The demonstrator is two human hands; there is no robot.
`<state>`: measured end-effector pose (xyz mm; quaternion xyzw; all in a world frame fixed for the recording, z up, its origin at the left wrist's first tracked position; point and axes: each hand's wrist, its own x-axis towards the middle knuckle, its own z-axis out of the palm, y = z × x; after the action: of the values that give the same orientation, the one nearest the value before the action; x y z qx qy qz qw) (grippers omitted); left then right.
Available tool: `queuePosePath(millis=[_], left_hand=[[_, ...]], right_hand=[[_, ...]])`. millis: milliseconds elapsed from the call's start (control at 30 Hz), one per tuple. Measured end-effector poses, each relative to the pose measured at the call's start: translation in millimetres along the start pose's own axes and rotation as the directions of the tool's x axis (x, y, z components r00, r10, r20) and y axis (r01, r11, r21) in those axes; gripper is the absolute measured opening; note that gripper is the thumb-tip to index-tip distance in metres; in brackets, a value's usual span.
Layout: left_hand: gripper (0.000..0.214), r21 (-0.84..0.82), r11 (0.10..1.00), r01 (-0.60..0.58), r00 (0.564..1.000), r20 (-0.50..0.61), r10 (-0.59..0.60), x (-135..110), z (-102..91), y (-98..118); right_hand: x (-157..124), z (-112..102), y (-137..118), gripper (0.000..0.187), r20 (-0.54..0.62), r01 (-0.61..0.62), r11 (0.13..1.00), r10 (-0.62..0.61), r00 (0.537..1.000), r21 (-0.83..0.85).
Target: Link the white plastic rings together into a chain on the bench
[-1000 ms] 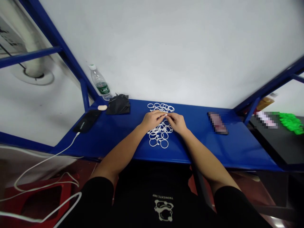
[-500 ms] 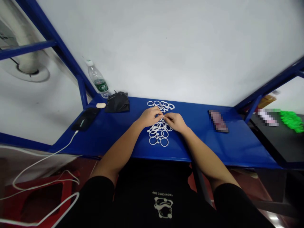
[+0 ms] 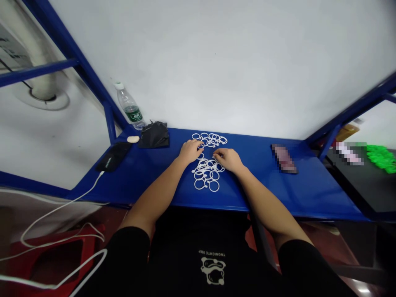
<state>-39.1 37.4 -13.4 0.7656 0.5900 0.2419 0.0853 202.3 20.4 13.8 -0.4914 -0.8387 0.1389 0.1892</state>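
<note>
Several white plastic rings lie on a blue table (image 3: 148, 173): a far cluster (image 3: 213, 139) by the wall and a near cluster (image 3: 208, 175) closer to me. My left hand (image 3: 190, 150) lies between the clusters, fingers reaching out to the left end of the far rings. My right hand (image 3: 227, 159) rests with curled fingers on the top right of the near cluster, its fingertips touching a ring. Whether either hand holds a ring is hidden by the fingers.
A water bottle (image 3: 131, 108), a black cloth (image 3: 154, 135), a small beige object (image 3: 133, 139) and a black phone (image 3: 113, 156) with a white cable (image 3: 62, 206) lie at the left. A blurred phone (image 3: 284, 159) lies to the right. Green parts (image 3: 382, 157) sit on a neighbouring black table.
My hands have come apart: the left has moved away to the far cluster of rings, the right has settled on the near cluster.
</note>
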Motion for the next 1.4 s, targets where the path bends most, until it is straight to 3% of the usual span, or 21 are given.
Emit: queuePosePath(millis=[233, 400, 567, 667, 800, 900, 1000, 1100, 1200, 1400], left_hand=[[0.026, 0.059, 0.998, -0.008, 0.999, 0.052, 0.005, -1, -1.5, 8], [0.034, -0.081, 0.995, -0.052, 0.984, -0.177, 0.037, 1, 2.9, 6], [0.031, -0.212, 0.955, -0.209, 0.895, -0.435, 0.099, 1, 4.9, 7], [0.032, -0.223, 0.912, -0.344, 0.851, -0.483, 0.203, -3, 4.0, 15], [0.041, -0.21, 0.835, -0.508, 0.809, -0.448, 0.38, -12, 3.5, 33], [0.053, -0.224, 0.789, -0.571, 0.786, -0.427, 0.448, -19, 6.2, 45], [0.054, -0.24, 0.777, -0.581, 0.785, -0.418, 0.458, -22, 9.4, 49], [0.044, -0.231, 0.804, -0.547, 0.8, -0.427, 0.422, -21, 9.3, 47], [0.029, -0.218, 0.834, -0.507, 0.826, -0.399, 0.398, -20, 6.4, 45], [0.022, -0.201, 0.896, -0.397, 0.88, -0.36, 0.309, -18, 5.4, 46]], right_hand=[[0, 0, 0, 0.02, 0.016, -0.004, 1.0, 0.004, 1.0, 0.002], [-1, 1, 1, 0.022, -0.006, -0.025, 0.999, 0.025, 1.0, 0.021], [-1, 4, 3, 0.029, -0.046, -0.033, 0.996, 0.037, 0.998, 0.077], [-1, 6, 6, 0.036, -0.127, -0.014, 0.976, 0.042, 0.991, 0.216], [4, 6, 11, 0.062, -0.216, 0.003, 0.828, 0.142, 0.966, 0.56], [8, 5, 12, 0.065, -0.168, 0.019, 0.68, 0.154, 0.974, 0.733], [8, 6, 10, 0.055, -0.103, 0.026, 0.609, 0.092, 0.99, 0.793], [6, 8, 7, 0.048, -0.099, 0.03, 0.597, 0.084, 0.992, 0.802], [3, 10, 7, 0.043, -0.14, 0.062, 0.657, 0.067, 0.988, 0.752], [-2, 9, 5, 0.034, -0.255, 0.157, 0.804, -0.007, 0.967, 0.574]])
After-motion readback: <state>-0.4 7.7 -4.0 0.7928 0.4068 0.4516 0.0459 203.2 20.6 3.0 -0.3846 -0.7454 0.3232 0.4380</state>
